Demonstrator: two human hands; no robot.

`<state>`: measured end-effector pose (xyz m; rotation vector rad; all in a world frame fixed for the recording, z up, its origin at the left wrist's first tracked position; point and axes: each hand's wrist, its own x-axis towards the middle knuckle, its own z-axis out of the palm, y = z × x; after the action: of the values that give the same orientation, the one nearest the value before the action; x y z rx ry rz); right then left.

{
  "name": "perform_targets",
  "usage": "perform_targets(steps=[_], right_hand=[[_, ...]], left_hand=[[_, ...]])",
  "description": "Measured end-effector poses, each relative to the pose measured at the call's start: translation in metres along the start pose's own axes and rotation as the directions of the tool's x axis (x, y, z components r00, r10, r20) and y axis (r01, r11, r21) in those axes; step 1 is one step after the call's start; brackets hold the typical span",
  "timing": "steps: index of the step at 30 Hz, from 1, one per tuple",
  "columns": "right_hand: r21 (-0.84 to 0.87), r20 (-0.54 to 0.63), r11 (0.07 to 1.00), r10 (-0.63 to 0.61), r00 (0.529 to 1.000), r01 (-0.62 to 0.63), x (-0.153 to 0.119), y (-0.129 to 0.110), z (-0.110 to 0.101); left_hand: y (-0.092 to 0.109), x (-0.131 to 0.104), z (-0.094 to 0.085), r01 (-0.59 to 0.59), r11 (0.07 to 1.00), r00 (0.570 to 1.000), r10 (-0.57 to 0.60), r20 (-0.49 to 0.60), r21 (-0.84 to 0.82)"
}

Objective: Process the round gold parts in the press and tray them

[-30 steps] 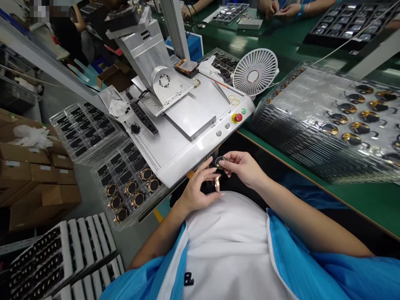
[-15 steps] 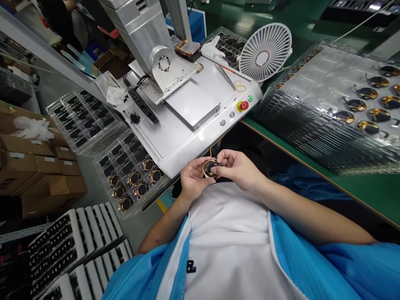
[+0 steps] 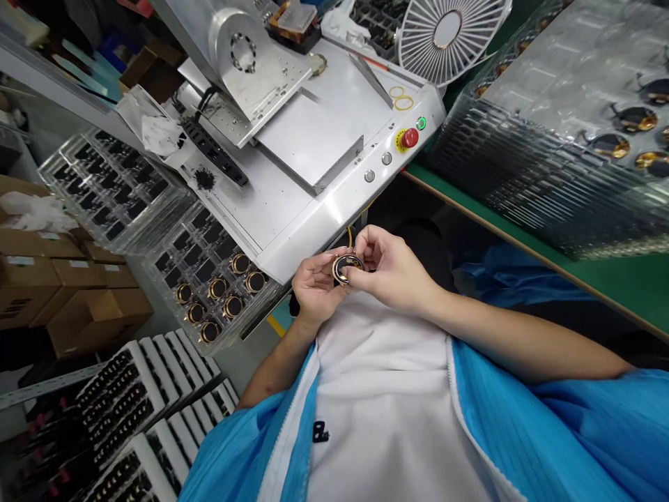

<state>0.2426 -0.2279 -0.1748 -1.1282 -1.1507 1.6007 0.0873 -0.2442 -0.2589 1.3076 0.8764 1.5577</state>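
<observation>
A round gold-rimmed watch case (image 3: 341, 269) with a dark inside is between my two hands, just above my lap. My left hand (image 3: 317, 284) grips its rim from the left, fingers along the far edge and thumb below. My right hand (image 3: 389, 268) pinches at its right side, the thumb lying over the inside; anything small between those fingers is hidden. Left of my hands, a clear tray (image 3: 170, 298) bears several similar gold-rimmed cases and black square parts.
Beyond my hands is a white machine (image 3: 293, 237) with a red button (image 3: 409, 138) and a metal plate (image 3: 313, 150). A white fan (image 3: 449, 35) stands behind it. Stacked clear trays (image 3: 502, 167) rise at right; cardboard boxes (image 3: 99, 317) and white foam trays (image 3: 149, 376) are at left.
The view has shifted, and the machine appears larger and higher. Both hands still hold the watch case, which is tilted differently and shows more of its inside.
</observation>
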Motion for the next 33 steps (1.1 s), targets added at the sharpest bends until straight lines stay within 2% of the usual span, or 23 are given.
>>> perform_targets(steps=[5, 11, 16, 22, 27, 30, 33], right_hand=[[0.005, 0.011, 1.000, 0.016, 1.000, -0.016, 0.001, 0.001, -0.001], [0.052, 0.016, 0.997, 0.061, 0.998, -0.061, 0.002, 0.003, 0.000], [0.187, 0.077, 0.974, 0.114, 0.990, -0.127, 0.005, 0.005, -0.002], [0.088, 0.189, 0.952, 0.274, 0.943, -0.294, 0.014, 0.011, -0.017], [0.210, 0.201, 0.902, 0.338, 0.919, -0.378, 0.018, 0.022, -0.017], [0.229, 0.202, 0.905, 0.318, 0.927, -0.360, 0.019, 0.025, -0.012], [0.113, 0.239, 0.941, 0.285, 0.928, -0.319, 0.032, 0.020, -0.012]], left_hand=[[0.000, 0.000, -0.001, -0.025, 1.000, 0.999, 0.025, 0.024, -0.019], [-0.002, -0.002, -0.002, 0.057, 0.998, 0.998, -0.057, -0.042, 0.007], [-0.002, -0.002, -0.001, -0.002, 1.000, 0.998, 0.000, -0.058, -0.027], [-0.004, 0.000, 0.000, -0.104, 0.993, 0.995, 0.104, -0.006, -0.059], [-0.005, 0.000, -0.002, -0.125, 0.992, 0.992, 0.124, 0.018, 0.028], [-0.008, -0.001, -0.003, -0.119, 0.992, 0.993, 0.120, -0.019, 0.050], [-0.011, -0.001, -0.004, -0.041, 0.999, 0.993, 0.044, -0.111, 0.029]])
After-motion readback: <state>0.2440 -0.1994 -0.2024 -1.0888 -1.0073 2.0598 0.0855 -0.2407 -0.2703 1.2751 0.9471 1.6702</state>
